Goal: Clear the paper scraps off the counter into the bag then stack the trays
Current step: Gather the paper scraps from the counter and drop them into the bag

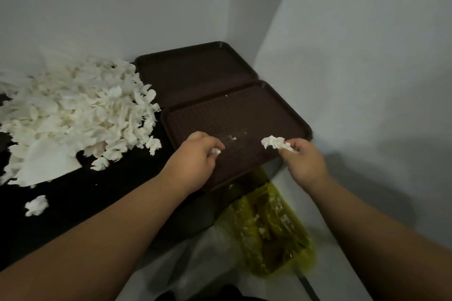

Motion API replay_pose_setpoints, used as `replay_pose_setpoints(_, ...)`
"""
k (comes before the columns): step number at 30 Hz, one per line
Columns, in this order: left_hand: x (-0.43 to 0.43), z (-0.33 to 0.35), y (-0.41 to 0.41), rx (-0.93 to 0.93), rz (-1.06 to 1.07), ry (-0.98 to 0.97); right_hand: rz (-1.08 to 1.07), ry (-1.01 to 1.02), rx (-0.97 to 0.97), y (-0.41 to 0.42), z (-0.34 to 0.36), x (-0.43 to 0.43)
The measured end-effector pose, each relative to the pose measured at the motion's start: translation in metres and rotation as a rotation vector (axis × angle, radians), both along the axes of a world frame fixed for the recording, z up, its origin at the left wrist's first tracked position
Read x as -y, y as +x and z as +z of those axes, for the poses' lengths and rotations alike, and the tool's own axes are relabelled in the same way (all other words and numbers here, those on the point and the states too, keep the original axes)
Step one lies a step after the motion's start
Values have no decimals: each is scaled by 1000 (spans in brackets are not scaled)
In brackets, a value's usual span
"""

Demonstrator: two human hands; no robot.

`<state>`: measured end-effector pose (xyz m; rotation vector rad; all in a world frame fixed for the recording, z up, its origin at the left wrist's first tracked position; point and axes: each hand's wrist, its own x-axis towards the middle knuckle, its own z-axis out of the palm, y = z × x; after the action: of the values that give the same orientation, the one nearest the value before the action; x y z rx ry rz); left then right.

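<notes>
Two dark brown trays sit on the black counter against the white wall, and the near tray is the one to watch. Both hands are over its front part. The left hand hovers above the tray's left front edge, fingers curled in and pinching a small scrap, of which only a bit pokes out. The right hand is at the tray's right front edge, thumb and fingers clamped on a larger crumpled scrap that sticks out to the left over the tray's surface. Between the two hands a few white specks lie on the tray's textured bottom.

The far tray lies just behind the near tray, its front edge tucked under or against it (I can't tell which). To the left of the near tray a big pile of paper scraps covers the counter, its edge nearly touching the tray's left rim. One loose scrap sits well to the left and in front of the tray, apart from the pile.

Below the near tray's front corner, off the counter's edge, a yellow-green bag lies with a few white bits inside.
</notes>
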<state>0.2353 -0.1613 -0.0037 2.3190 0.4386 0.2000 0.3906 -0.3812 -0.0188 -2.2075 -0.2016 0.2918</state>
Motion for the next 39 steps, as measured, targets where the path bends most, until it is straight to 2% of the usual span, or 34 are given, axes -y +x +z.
replay_pose_setpoints(3, 27, -2, 17, -46, -27, -23, -24, -100, -43, 3, -27, 49)
replay_pose_setpoints(6, 54, -11, 29, -83, -57, -80, -32, -136, -168, 1, -55, 81)
replay_pose_setpoints(12, 100, -35, 48, -166, -177, -133, 28, -290, -334, 7, -106, 102)
replay_pose_setpoints(19, 128, -61, 65, -235, -123, -218, 46, -342, -415, 13, -124, 118)
replay_pose_setpoints(23, 138, -69, 74, -237, -67, -306, -68, -176, -475, 8, -116, 122)
replay_pose_setpoints(25, 145, -70, 79, -218, -65, -308, -106, 47, -573, 2, -103, 115)
replay_pose_setpoints(29, 167, -66, 90, -173, -152, -276, -38, 576, -946, -14, -66, 86)
replay_pose_setpoints(31, 175, -63, 94, -161, -157, -307, -75, 731, -987, -16, -52, 72)
replay_pose_setpoints(36, 176, -65, 102, -155, -191, -282, -268, 820, -896, -3, -55, 70)
replay_pose_setpoints(39, 174, -69, 101, -194, -189, -294, -280, 827, -806, 4, -65, 74)
